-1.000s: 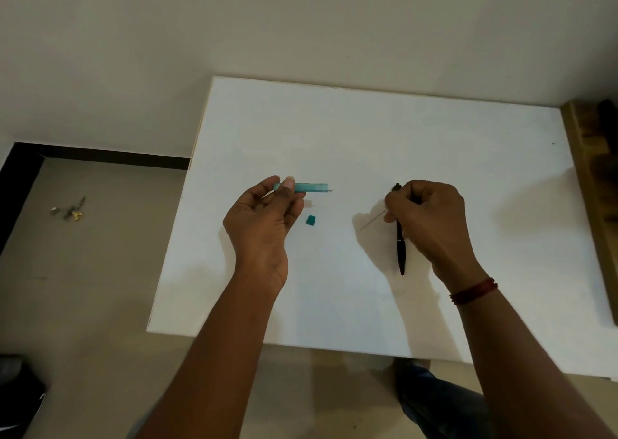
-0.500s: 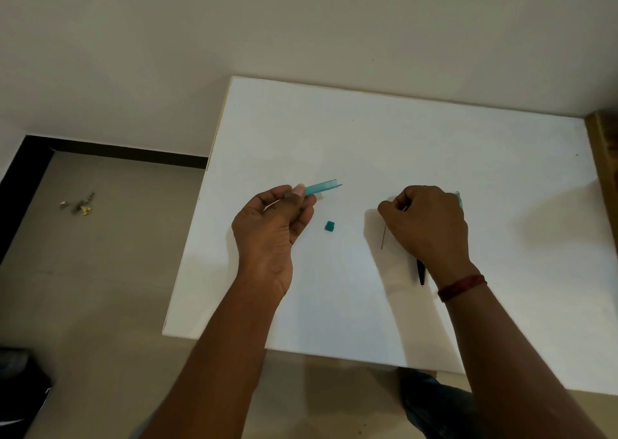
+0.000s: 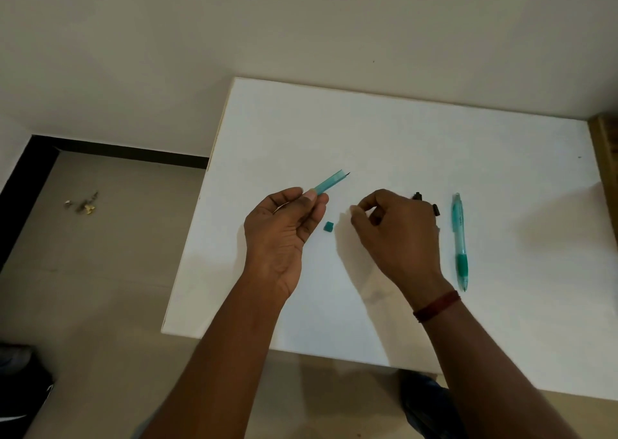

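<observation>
Head view: two bare hands are working over a white worktop [image 3: 368, 130], roughly midway between its left and right edges.
Left hand [image 3: 284, 234]: it is hovering near the left edge, palm turned up, with thumb and fingers curling round the lower end of a teal tube [image 3: 329, 184].
Teal tube: it is slanting up and away towards the far edge. Thin dark leads are poking out of its open tip.
Teal cap [image 3: 328, 227]: it is lying flat on the worktop between the two hands, just beside the left fingers and touching neither hand.
Right hand [image 3: 398, 234]: it is facing knuckles up with fingers curling in, forefinger and thumb meeting tip to tip. I cannot tell whether anything thin is sitting in that pinch.
Black pen [image 3: 435, 209]: it is lying under the right hand, with only two dark bits showing past the knuckles.
Teal pencil [image 3: 459, 241]: it is lying free just right of the right hand, tip pointing at the near edge.
Red wristband [image 3: 436, 305]: it is circling the right wrist.
Scraps [image 3: 82, 202]: they are lying on the floor, well left of the worktop.
</observation>
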